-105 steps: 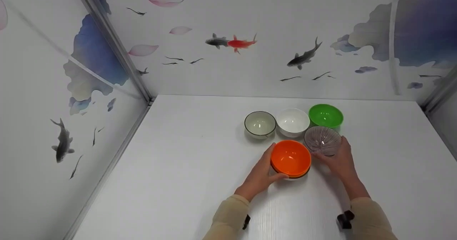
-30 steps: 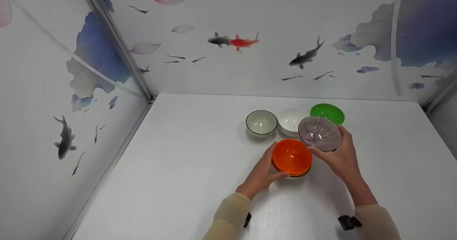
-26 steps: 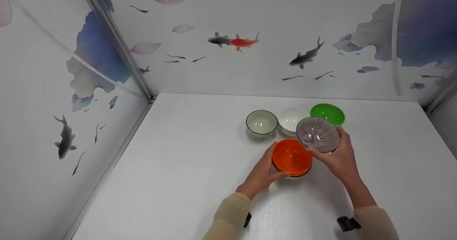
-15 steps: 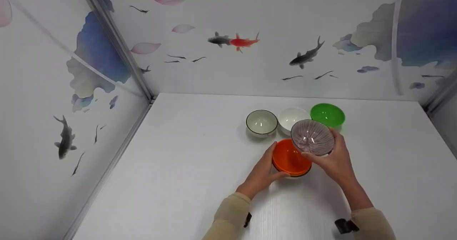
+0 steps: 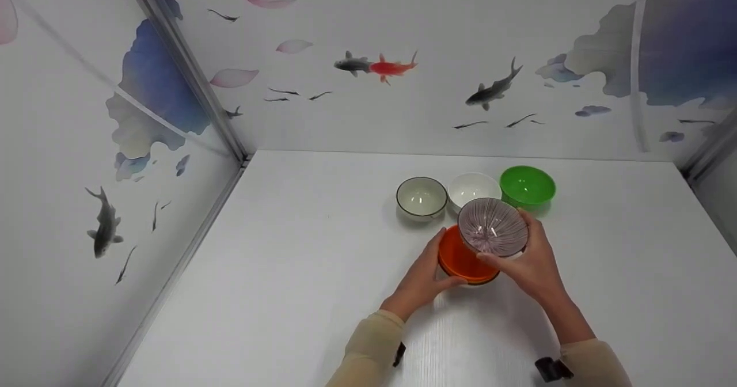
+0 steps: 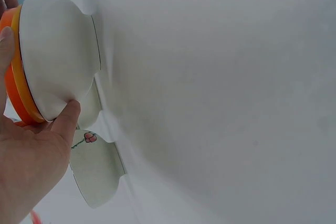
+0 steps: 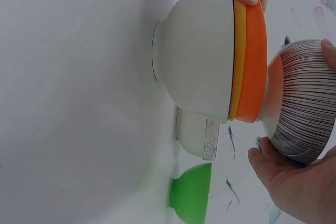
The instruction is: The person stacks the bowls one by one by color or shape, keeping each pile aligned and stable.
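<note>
My left hand (image 5: 419, 283) grips a stack of nested bowls standing on the table, thumb at the front and fingers along the left side. On top of the stack is an orange bowl (image 5: 460, 264). The right wrist view shows a yellow bowl (image 7: 239, 56) rim under it and a cream bowl (image 7: 197, 56) at the bottom. Between thumb and fingers, my right hand (image 5: 532, 266) holds a striped purple-grey bowl (image 5: 493, 227) above the orange one, covering its upper right part. In the right wrist view its foot is close to the orange rim; contact is unclear.
Behind the stack stand a pale grey-green bowl (image 5: 421, 197), a white bowl (image 5: 472, 186) partly hidden by the striped one, and a green bowl (image 5: 527, 185). A white table (image 5: 276, 272) bears them all. Painted wall panels (image 5: 391, 122) enclose its back and sides.
My right hand lifted the striped bowl from the table in front of the green bowl and brought it leftward over the orange bowl. My left hand keeps its hold on the stack.
</note>
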`<state>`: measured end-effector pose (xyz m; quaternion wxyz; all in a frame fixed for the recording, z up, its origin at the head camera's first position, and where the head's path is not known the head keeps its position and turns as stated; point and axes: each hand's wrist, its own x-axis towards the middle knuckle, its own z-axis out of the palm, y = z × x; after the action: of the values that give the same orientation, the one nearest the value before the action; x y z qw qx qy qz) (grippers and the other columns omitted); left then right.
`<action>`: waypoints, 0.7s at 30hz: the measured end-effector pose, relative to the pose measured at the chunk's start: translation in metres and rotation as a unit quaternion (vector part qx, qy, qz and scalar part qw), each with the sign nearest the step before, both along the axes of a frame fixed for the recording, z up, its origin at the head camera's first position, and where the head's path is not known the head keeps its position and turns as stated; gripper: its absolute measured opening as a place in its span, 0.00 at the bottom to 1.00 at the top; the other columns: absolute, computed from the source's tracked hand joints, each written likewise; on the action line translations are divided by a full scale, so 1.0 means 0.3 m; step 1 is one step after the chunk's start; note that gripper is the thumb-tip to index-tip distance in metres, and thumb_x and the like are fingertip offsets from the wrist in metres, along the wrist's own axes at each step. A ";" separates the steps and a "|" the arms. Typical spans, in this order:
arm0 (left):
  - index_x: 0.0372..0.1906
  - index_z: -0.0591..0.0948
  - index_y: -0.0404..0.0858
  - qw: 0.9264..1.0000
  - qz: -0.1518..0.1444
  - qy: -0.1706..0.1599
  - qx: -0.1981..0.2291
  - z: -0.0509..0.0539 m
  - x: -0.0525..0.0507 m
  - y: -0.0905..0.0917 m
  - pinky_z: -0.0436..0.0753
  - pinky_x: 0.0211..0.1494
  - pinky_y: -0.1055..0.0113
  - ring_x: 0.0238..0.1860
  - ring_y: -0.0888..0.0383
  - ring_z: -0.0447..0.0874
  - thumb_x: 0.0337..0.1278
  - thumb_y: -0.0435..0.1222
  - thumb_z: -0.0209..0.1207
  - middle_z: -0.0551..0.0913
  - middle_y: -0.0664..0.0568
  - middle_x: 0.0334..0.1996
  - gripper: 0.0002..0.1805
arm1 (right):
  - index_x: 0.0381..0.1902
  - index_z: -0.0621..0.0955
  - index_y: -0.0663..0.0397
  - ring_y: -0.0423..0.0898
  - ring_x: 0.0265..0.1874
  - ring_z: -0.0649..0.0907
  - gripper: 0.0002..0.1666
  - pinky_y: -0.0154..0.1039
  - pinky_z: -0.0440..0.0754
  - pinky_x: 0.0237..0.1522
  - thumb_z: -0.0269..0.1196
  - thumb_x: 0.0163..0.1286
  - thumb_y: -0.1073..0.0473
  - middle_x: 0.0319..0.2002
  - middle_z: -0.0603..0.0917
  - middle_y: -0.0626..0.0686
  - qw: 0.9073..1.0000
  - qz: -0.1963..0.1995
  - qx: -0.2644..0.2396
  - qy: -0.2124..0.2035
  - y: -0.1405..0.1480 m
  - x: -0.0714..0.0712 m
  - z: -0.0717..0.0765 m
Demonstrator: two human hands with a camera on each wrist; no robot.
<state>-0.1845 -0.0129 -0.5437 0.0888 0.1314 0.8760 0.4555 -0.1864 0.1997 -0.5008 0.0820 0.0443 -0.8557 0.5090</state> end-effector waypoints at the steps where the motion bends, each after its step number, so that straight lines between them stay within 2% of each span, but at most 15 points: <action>1: 0.81 0.47 0.51 1.000 -0.001 0.001 0.000 0.000 0.000 0.000 0.63 0.79 0.62 0.79 0.60 0.57 0.57 0.46 0.68 0.54 0.61 0.80 0.54 | 0.75 0.54 0.64 0.66 0.65 0.71 0.65 0.68 0.75 0.62 0.80 0.50 0.53 0.70 0.66 0.68 1.000 0.001 0.000 0.000 -0.002 0.001 -0.003; 21: 0.81 0.47 0.51 1.000 -0.005 0.020 -0.009 -0.005 -0.001 -0.004 0.62 0.79 0.61 0.79 0.59 0.56 0.56 0.48 0.69 0.54 0.59 0.80 0.55 | 0.76 0.55 0.62 0.64 0.66 0.71 0.68 0.68 0.72 0.65 0.83 0.45 0.55 0.70 0.66 0.65 1.000 0.009 -0.001 0.020 -0.040 0.009 -0.067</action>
<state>-0.1848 -0.0141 -0.5452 0.0742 0.1440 0.8813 0.4440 -0.1837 0.1877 -0.5208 0.0946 0.0621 -0.8527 0.5100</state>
